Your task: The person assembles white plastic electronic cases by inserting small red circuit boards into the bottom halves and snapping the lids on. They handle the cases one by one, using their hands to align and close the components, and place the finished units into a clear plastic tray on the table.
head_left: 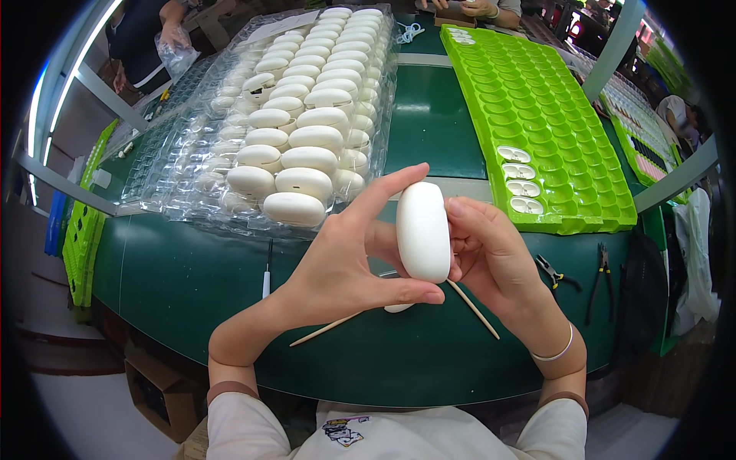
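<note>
Upright between my hands, above the near part of the table, is a white rounded earbud case (423, 234). My left hand (330, 257) grips it by its upper and lower ends, thumb below and index finger above. The fingers of my right hand (494, 257) pinch the case's right side, and what their tips touch is partly hidden behind it. Under the hands lie a small white oval piece (399, 308), mostly covered, and two thin wooden sticks, one to the left (326, 330) and the other to the right (474, 309).
Stacked clear plastic trays full of white cases (308, 159) stand at left. A bright green tray (567, 224) at right holds several white inserts (521, 170). A screwdriver (267, 282) and two pairs of pliers (558, 274) lie on the green table (176, 268). Other people's hands (175, 37) work beyond.
</note>
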A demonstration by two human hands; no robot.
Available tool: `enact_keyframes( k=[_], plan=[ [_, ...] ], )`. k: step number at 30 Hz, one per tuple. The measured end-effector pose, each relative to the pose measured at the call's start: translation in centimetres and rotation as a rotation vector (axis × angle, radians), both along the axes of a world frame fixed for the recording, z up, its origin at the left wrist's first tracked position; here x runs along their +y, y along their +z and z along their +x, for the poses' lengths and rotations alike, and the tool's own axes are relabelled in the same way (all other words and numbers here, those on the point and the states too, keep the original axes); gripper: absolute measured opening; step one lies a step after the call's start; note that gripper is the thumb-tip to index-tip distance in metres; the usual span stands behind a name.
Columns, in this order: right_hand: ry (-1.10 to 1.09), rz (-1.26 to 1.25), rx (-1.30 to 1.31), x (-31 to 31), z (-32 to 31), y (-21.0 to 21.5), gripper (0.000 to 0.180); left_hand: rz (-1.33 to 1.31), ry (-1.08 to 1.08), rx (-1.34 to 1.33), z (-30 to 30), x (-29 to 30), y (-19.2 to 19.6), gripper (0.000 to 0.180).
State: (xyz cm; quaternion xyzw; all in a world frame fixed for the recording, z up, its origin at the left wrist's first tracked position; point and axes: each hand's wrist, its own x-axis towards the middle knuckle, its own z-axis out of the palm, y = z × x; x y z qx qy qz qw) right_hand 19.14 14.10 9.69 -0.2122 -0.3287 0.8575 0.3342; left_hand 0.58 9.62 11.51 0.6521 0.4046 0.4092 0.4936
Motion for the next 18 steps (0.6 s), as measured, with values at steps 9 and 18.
enact_keyframes(
  k=[9, 18],
  plan=[
    [-0.206, 0.851, -0.314, -1.7, -1.2, 0.9, 0.030, 0.272, 0.147, 0.222, 0.0, 0.1, -0.7, 0.078],
    [-0.230, 0.983, -0.606, -2.8, -2.0, -0.1, 0.030, 0.029, 0.060, 0.067, -1.4, 0.6, 0.4, 0.033]
  ],
)
